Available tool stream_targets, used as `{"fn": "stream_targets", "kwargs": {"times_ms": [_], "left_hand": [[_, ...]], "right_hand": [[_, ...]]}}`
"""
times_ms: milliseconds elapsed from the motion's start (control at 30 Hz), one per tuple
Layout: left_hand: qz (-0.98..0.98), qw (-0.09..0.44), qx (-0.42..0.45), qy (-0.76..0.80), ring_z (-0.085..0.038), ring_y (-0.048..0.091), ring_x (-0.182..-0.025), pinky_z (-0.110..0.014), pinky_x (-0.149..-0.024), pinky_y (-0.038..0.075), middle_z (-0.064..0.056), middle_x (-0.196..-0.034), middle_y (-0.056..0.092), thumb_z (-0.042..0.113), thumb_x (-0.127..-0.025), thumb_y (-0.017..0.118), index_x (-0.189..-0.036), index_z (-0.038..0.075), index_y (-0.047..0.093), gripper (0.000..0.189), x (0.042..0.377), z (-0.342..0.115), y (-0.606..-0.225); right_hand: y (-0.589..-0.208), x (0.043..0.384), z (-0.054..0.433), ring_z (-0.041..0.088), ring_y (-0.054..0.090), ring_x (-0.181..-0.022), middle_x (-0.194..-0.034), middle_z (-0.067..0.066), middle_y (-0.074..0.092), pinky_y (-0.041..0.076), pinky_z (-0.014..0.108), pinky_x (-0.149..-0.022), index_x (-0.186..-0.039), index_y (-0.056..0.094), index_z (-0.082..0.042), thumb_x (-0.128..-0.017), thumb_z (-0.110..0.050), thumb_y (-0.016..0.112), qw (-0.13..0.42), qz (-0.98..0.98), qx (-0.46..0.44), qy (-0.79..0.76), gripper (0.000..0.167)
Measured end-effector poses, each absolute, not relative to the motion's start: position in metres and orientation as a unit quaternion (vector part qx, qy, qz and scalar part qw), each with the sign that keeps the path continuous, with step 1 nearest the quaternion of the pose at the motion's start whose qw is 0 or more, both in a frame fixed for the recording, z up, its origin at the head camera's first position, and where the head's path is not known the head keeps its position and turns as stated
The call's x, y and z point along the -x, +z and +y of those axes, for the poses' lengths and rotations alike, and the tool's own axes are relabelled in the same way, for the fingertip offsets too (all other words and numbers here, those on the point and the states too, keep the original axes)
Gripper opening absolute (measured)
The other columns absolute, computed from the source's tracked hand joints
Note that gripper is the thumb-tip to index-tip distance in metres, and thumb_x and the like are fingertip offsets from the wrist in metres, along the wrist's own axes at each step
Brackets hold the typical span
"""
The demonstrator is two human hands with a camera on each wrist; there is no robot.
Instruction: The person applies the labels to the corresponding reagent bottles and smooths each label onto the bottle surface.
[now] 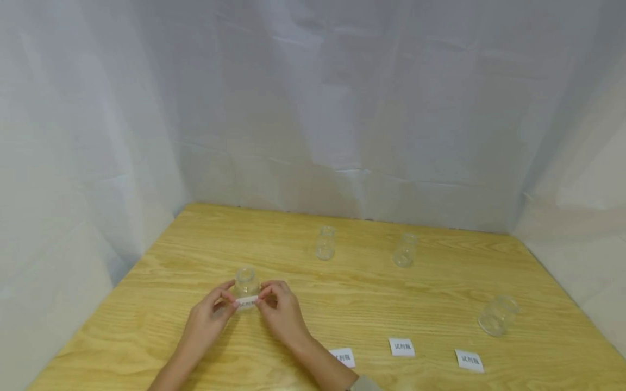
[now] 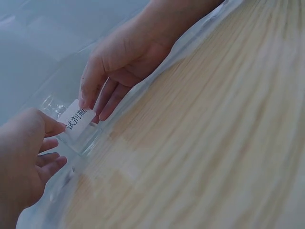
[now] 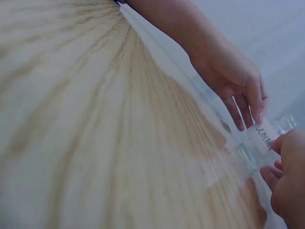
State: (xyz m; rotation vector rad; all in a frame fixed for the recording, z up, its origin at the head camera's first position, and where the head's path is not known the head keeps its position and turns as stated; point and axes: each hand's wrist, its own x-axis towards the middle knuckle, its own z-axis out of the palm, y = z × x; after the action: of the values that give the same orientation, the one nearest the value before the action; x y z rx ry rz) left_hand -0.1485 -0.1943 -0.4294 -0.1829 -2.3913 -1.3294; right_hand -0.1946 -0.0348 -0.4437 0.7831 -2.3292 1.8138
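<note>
A clear glass bottle (image 1: 246, 281) stands upright on the table at the left. Across its front, low on the side facing me, lies a white paper label (image 1: 246, 302) with dark printed characters. My left hand (image 1: 207, 321) pinches the label's left end between thumb and index finger. The right hand (image 1: 285, 316) pinches the opposite end the same way. In the left wrist view the label (image 2: 76, 119) overlaps the glass, and the thumbs sit at its two ends. The right wrist view shows the bottle's neck (image 3: 287, 123) beyond the label.
Two more clear glass bottles stand farther back, one in the middle (image 1: 325, 243) and one right of it (image 1: 405, 251). Another bottle (image 1: 498, 316) is at the right. Along the front lie three labels (image 1: 344, 357), (image 1: 402, 347), (image 1: 469, 360). White sheeting (image 1: 342, 108) surrounds the wooden table (image 1: 220, 233).
</note>
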Motion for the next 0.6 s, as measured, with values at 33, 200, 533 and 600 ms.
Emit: {"fn": "stream_targets", "kwargs": {"times_ms": [33, 200, 533, 600], "left_hand": [[-0.853, 0.192, 0.066, -0.481, -0.044, 0.052, -0.104, -0.04, -0.081, 0.048, -0.028, -0.123, 0.05, -0.003, -0.083, 0.064, -0.083, 0.002, 0.055, 0.01, 0.149, -0.1946, -0.4297], [-0.849, 0.174, 0.061, -0.495, -0.043, 0.049, -0.11, -0.037, -0.083, 0.047, -0.026, -0.124, 0.049, -0.002, -0.084, 0.062, -0.086, 0.002, 0.054, 0.009, 0.1519, -0.1953, -0.4321], [-0.842, 0.19, 0.056, -0.502, -0.039, 0.056, -0.102, -0.035, -0.083, 0.047, -0.028, -0.118, 0.053, -0.001, -0.085, 0.062, -0.089, 0.0, 0.054, 0.009, 0.1542, -0.194, -0.4355], [-0.841, 0.191, 0.056, -0.503, -0.038, 0.056, -0.101, -0.036, -0.082, 0.047, -0.028, -0.118, 0.053, 0.001, -0.085, 0.062, -0.089, -0.001, 0.054, 0.009, 0.1546, -0.1941, -0.4362]], "right_hand": [[-0.444, 0.195, -0.0348, 0.023, 0.058, -0.097, -0.111, 0.011, 0.053, 0.048, 0.023, -0.079, -0.083, 0.058, 0.0, -0.084, 0.0, 0.062, 0.041, -0.762, -0.256, 0.593, 0.004], [-0.4447, 0.1954, -0.0349, 0.021, 0.059, -0.097, -0.11, 0.01, 0.055, 0.048, 0.021, -0.078, -0.085, 0.058, -0.001, -0.085, 0.0, 0.061, 0.041, -0.765, -0.257, 0.589, 0.004], [-0.4462, 0.1974, -0.0366, 0.022, 0.06, -0.096, -0.106, 0.012, 0.059, 0.048, 0.022, -0.079, -0.085, 0.058, -0.002, -0.085, 0.002, 0.062, 0.059, -0.76, -0.253, 0.595, 0.005], [-0.4459, 0.1978, -0.0365, 0.021, 0.06, -0.096, -0.105, 0.012, 0.059, 0.048, 0.021, -0.078, -0.084, 0.059, -0.001, -0.084, 0.002, 0.062, 0.06, -0.76, -0.25, 0.597, 0.005]]}}
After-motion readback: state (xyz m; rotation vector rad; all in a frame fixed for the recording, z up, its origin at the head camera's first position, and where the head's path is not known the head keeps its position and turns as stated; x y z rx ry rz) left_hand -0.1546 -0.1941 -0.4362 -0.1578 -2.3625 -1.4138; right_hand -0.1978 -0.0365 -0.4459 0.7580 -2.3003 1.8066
